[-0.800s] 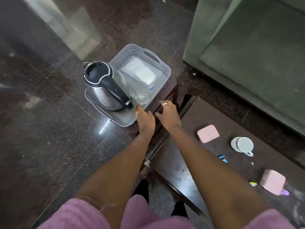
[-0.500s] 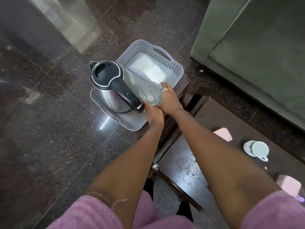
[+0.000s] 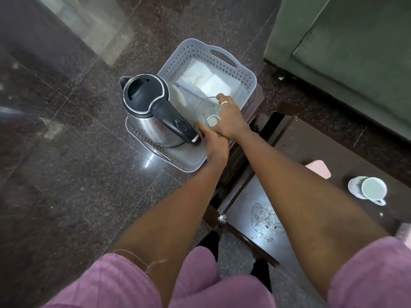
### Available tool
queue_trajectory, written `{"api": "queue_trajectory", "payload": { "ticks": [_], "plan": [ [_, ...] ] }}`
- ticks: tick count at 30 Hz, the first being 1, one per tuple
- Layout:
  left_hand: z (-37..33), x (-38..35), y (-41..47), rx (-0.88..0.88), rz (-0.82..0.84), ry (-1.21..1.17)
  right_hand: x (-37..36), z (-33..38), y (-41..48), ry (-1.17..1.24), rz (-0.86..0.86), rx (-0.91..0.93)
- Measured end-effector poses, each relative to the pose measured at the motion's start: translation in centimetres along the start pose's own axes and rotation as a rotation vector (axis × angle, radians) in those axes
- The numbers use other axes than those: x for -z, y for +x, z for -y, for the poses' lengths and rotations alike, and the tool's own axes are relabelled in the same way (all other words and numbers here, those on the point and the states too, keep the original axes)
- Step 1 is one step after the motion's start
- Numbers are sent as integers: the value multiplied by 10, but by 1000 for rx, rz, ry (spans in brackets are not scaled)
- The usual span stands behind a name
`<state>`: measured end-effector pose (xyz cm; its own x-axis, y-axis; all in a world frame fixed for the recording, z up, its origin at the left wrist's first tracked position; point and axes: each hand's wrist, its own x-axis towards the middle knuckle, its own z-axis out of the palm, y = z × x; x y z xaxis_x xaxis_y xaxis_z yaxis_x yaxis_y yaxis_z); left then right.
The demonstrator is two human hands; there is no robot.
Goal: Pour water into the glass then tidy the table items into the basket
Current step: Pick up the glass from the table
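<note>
The grey basket (image 3: 244, 72) holds the kettle (image 3: 144, 101) and, just beside it, the empty-looking glass (image 3: 205, 107). The right hand (image 3: 229, 123) grips the glass. The left hand (image 3: 215, 143) lies by the kettle, its grasp hidden. Pouring looks not yet begun; the next move is probably to lift the glass out upright.

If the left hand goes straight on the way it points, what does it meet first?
Likely the kettle handle, just ahead of the left hand; the glass beside it is nearly as close.
</note>
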<state>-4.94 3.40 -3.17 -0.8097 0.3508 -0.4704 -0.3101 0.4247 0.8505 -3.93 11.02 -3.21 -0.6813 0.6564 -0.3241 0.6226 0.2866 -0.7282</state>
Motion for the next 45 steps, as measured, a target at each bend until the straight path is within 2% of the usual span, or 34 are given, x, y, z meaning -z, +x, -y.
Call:
{"api": "queue_trajectory", "payload": {
  "ticks": [1, 3, 6, 9, 12, 15, 21, 24, 31, 38, 45],
  "plan": [
    [-5, 0, -7, -11, 61, -88, 4, 0, -5, 39, -52, 21],
    [-8, 0, -12, -118, 140, -101, 14, 2, -16, 130, -145, 70],
    [-13, -2, -25, -372, 119, -49, 31, 4, -40, 248, -314, 89],
    [-1, -10, -44, -570, 182, 101, 45, -9, -79, 327, -493, 89],
    [24, -14, -77, -595, 327, 222, 45, -42, -125, 378, -612, 15],
    [67, -20, -100, -581, 417, 320, 31, -78, -165, 402, -648, -125],
    [127, -23, -130, -313, 687, 416, 1, -145, -210, 385, -552, -357],
    [136, -28, -132, -262, 793, 480, -6, -167, -218, 416, -498, -430],
    [144, -46, -125, -344, 836, 624, -1, -190, -209, 304, -476, -443],
    [144, -58, -120, -459, 885, 788, 1, -204, -204, 346, -460, -498],
    [146, -55, -114, -440, 907, 890, -4, -205, -205, 253, -417, -564]
  ]
}}
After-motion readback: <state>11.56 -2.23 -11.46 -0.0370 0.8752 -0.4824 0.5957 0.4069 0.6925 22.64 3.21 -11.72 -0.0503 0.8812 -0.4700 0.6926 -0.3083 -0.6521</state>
